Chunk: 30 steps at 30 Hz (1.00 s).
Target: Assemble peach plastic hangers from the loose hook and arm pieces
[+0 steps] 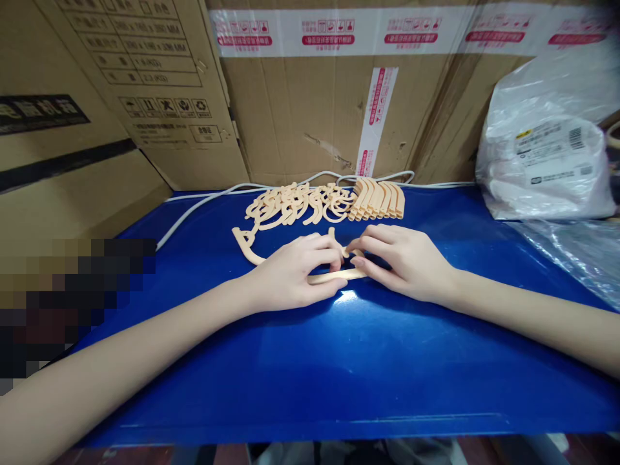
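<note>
My left hand (301, 272) is closed over a beige plastic piece (352, 274), with the thumb along its near edge and the fingers bent over it. The piece looks like part of a folding clothes hanger. From behind the left hand, a curved beige arm (246, 248) sticks out to the left. My right hand (404, 261) grips the right end of the same piece, its fingertips pinched together near a small upright part (332, 234). Fingers of both hands hide much of the join.
Behind the hands lie a heap of loose beige hooks and curved pieces (290, 205) and a neat row of curved arms (378, 199). A white cable (208, 196) runs along the back. Cardboard boxes (300, 110) wall the blue table (310, 381); a plastic-wrapped pack (547, 148) stands at right.
</note>
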Available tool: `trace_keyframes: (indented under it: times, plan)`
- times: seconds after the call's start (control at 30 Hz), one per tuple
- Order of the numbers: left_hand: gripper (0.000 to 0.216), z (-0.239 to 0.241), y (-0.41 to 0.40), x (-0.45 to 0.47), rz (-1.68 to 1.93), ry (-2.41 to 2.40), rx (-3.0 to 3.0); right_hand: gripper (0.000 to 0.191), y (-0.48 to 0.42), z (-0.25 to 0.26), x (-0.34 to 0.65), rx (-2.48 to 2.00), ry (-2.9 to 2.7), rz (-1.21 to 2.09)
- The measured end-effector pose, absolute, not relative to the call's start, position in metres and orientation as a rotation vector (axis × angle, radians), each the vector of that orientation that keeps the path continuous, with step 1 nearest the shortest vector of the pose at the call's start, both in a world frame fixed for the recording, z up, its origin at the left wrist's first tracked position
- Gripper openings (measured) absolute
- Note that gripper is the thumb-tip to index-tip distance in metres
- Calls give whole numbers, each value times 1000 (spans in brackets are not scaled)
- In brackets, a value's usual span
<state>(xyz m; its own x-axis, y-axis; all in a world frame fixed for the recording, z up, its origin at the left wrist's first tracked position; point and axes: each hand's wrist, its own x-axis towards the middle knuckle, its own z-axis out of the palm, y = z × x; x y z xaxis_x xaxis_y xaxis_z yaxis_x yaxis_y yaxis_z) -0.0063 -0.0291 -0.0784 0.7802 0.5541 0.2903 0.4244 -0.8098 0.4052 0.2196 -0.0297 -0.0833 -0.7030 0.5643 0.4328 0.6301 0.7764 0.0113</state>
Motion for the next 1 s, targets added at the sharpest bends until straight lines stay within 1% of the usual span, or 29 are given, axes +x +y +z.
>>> trace_keyframes:
  times: [0.1,0.3,0.4,0.5,0.57,0.67,0.8,1.0]
  plan:
    - [14,-78,-30,-5,553,811,2646,34,-28,-84,221,-857,-2587,-198]
    - [23,-76,-26,-6,576,902,2635,39,-28,-84,220,-774,-2633,-261]
    - [19,-76,-21,-9,605,1007,2644,41,-27,-84,219,-774,-2636,-266]
    - [10,-78,-14,-13,634,1096,2628,41,-27,-84,218,-791,-2646,-238]
    - [9,-80,-11,-16,648,1167,2608,40,-27,-83,219,-783,-2654,-213]
    - [15,-79,-9,-20,642,1382,2588,40,-27,-83,220,-765,-2661,-168]
    - [22,-74,-12,-23,507,1764,2631,41,-26,-82,221,-745,-2658,-93]
    - [50,-69,-25,-20,287,2215,2751,35,-26,-81,220,-653,-2656,62]
